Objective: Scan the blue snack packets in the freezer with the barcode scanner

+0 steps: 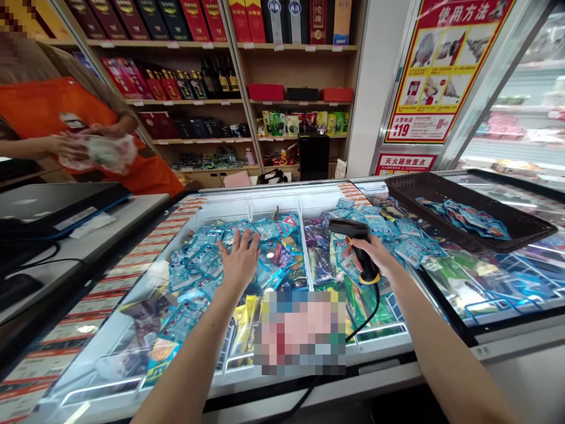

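The left hand [241,262] is open, with its fingers spread flat on a heap of shiny blue packets [198,262] in the left part of a shop freezer [265,203]. The right hand [369,254] is closed around the handle of a black barcode scanner [353,231], which has a yellow ring near its bottom. The scanner is up over more blue packets in the right part of the freezer, and its black cord [368,312] hangs down from it. A thin white divider [304,247] stands between the two parts. A blurry patch hides some of the near side. On the far right, a dark woven basket [468,206] sits on a glass top and holds more blue packets. To the left, a person in an orange apron [66,106] holds a plastic bag [103,152] with both hands, past a counter with a flat black device [57,206]. Far back, wooden shelves [194,101] hold boxes and bottles, and a red and yellow poster [445,70] hangs on the right.
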A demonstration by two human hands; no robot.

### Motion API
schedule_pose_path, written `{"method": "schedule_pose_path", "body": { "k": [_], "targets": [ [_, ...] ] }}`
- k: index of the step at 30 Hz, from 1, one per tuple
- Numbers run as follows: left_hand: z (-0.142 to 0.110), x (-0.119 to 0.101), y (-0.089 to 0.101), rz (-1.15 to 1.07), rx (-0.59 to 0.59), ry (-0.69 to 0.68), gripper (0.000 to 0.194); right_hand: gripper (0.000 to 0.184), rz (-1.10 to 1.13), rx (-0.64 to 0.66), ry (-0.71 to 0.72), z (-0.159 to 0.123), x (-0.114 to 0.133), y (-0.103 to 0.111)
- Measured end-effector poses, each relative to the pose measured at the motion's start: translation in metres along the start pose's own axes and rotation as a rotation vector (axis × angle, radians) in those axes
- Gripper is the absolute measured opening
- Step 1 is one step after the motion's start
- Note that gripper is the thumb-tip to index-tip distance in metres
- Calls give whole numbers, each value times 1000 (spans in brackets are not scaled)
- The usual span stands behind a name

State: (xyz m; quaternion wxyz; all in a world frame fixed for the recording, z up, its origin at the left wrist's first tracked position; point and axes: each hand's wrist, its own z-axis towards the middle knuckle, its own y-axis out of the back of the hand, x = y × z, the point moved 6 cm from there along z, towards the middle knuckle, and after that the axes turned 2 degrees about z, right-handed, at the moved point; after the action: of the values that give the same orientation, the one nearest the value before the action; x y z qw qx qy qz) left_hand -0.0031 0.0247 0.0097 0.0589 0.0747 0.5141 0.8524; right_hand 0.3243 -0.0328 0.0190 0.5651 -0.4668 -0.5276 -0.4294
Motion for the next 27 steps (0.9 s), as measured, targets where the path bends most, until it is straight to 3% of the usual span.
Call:
{"method": "schedule_pose_path", "body": {
  "k": [4, 10, 14, 17, 21, 24, 27],
  "targets": [
    [12, -48, 3, -88, -3, -131, 50, 43, 51, -79, 21, 0, 7, 12],
    [40, -142, -10, -379, 237, -382, 69, 34, 49, -266, 48, -6, 14, 46],
    [52, -203, -7, -451, 299, -515, 80, 31, -70, -450, -1, -17, 17, 78],
    [56, -252, -1, -443, 255, -666, 85, 33, -104, -579, 19, -27, 27, 97],
    [58, -315, -1, -426, 165, -836, 86, 37, -37, -650, 44, -35, 40, 104],
    [63, -344, -10, -395, 162, -865, 88, 35, -72, -646, 42, -34, 43, 98],
    [67, -350, -20, -367, 204, -841, 83, 35, -121, -618, 16, -29, 39, 91]
  ]
}}
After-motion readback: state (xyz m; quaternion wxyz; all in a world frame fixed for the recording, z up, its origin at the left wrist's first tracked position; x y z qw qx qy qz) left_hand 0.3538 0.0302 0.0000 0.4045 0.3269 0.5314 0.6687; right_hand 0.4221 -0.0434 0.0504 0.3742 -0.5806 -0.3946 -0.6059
